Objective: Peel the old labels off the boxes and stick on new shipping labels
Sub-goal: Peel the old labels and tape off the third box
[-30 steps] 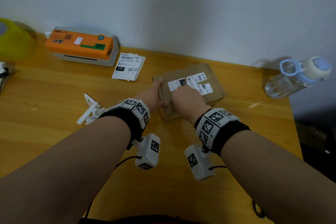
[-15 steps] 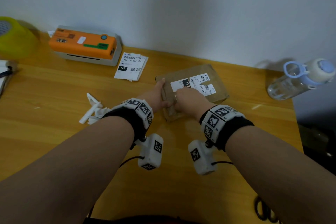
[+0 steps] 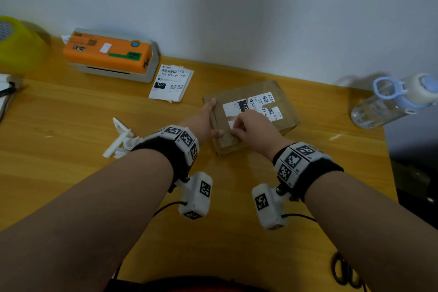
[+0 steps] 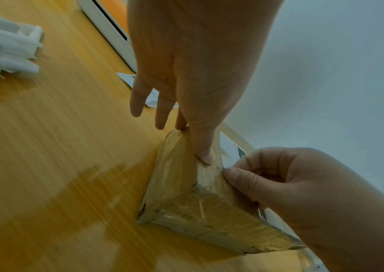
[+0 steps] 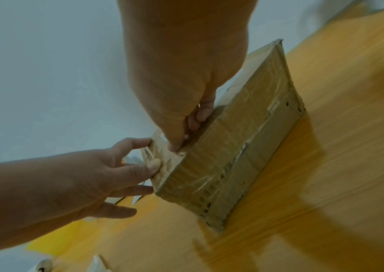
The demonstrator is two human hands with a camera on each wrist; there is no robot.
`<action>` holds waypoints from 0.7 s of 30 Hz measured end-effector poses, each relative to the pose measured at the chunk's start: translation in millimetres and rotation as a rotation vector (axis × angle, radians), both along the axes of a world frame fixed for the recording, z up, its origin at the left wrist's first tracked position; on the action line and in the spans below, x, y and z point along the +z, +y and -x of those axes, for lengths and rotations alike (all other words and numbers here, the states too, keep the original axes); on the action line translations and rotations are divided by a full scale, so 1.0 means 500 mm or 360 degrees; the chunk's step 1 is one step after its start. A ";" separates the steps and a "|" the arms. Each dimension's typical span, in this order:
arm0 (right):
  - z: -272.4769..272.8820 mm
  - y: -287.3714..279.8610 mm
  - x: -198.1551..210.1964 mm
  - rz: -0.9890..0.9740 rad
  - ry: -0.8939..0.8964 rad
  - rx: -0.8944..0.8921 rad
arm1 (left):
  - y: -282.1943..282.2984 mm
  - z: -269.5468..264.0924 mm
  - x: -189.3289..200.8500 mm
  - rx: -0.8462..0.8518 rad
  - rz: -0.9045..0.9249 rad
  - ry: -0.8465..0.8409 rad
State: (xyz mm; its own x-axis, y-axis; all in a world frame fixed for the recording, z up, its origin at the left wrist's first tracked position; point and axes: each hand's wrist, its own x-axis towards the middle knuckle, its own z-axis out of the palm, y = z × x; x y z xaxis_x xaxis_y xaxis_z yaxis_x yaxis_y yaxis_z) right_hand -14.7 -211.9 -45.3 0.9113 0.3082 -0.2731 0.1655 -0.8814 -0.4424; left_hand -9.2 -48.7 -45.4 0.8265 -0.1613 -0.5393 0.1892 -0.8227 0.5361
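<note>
Box (image 3: pixel 258 89) flat on bench (image 3: pixel 71 125), centre-right. L hand (image 3: pixel 203 121) spread, thumb pressing box's near-left edge. R hand (image 3: pixel 251 125) has drawn back toward near edge, pinching torn strip of old label (image 3: pixel 263 102); peel under way, approx. half left.

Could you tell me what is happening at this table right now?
A person is stripping a cardboard box of its old label. The left hand presses against the box's left end to steady it on the table, while the right hand pinches the old label's near edge; the label is already torn in places. The new labels lie beside the orange printer, not yet applied.
</note>
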 end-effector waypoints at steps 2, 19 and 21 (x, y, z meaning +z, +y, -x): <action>0.002 0.004 -0.001 0.0014 -0.0006 -0.0007 | -0.001 0.001 0.003 -0.0009 -0.0023 0.0000; -0.008 -0.017 -0.002 -0.0115 0.0027 -0.0316 | -0.012 -0.011 0.005 -0.0065 -0.0392 -0.0009; -0.008 -0.020 0.002 -0.0158 0.0036 -0.0356 | -0.016 -0.012 0.007 -0.0117 -0.0481 -0.0056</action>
